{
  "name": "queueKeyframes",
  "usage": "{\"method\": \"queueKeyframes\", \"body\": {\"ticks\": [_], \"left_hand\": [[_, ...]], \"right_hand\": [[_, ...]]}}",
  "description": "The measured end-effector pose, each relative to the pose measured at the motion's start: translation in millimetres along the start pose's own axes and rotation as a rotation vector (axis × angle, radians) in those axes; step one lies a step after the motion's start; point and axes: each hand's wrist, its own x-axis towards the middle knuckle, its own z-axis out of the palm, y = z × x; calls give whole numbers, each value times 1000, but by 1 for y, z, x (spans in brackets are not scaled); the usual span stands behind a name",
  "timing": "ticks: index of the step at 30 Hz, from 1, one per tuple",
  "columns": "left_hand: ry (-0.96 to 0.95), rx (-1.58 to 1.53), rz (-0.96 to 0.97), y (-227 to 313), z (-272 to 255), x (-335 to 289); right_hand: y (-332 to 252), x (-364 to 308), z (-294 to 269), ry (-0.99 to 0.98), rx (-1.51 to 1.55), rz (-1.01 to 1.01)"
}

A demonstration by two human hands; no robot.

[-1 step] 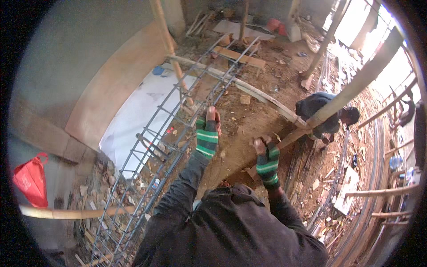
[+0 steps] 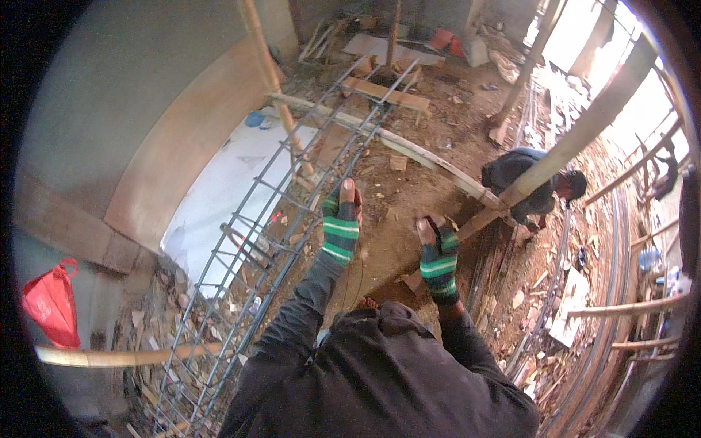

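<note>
My left hand [image 2: 342, 223], in a green, black and white striped glove with bare fingertips, is held thumb up beside the rebar cage [image 2: 274, 191]. Its fingers look curled; anything within them is hidden. A thin dark line, like a wire, runs down just below it. My right hand [image 2: 438, 255] wears a matching glove and is raised apart from the left over the dirt floor. Thumb and fingers come together there, and what they may pinch is too small to make out. The long cage of bars and square ties slants from lower left to the far middle.
A wooden trestle [image 2: 385, 93] stands under the cage's far end. A bamboo pole [image 2: 577, 139] slants across the right, before a bent-over co-worker [image 2: 515, 179]. A white sheet [image 2: 219, 197] lies left of the cage; a red bag [image 2: 51, 303] hangs at far left. Rubble covers the ground.
The view has shifted slightly, so the surroundings sit a little further left. Both hands keep nearly the same pose; the right has turned slightly.
</note>
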Motion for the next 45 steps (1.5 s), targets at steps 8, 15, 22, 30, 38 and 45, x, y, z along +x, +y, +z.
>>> {"method": "queueKeyframes", "body": {"ticks": [8, 15, 22, 30, 38, 45], "left_hand": [[-196, 223, 29, -12, 51, -45], [-349, 110, -22, -14, 77, -62], [-493, 207, -44, -128, 7, -28], [-308, 235, -411, -201, -118, -47], [-187, 295, -618, -215, -124, -66], [-124, 348, -522, -220, -149, -85]], "right_hand": [[-56, 65, 18, -12, 603, 295], [-17, 54, 24, 150, 531, 225], [96, 107, -145, 177, 1037, 262], [134, 160, -293, 618, -559, 135], [135, 212, -291, 613, -908, 279], [125, 227, -276, 616, -755, 391]]}}
